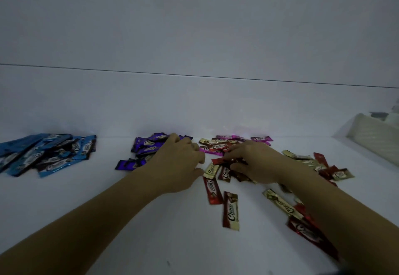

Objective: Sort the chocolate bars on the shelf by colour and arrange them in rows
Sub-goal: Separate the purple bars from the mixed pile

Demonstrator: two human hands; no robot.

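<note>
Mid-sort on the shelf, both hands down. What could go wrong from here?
1. Left hand lies on the pile of purple-wrapped chocolate bars; pulling back may drag some into the unsorted heap beside it.
2. Right hand pinches red-wrapped bars lying among gold-wrapped bars; a gold one may come along.
3. Right forearm covers red and gold bars; they may be swept askew.
</note>
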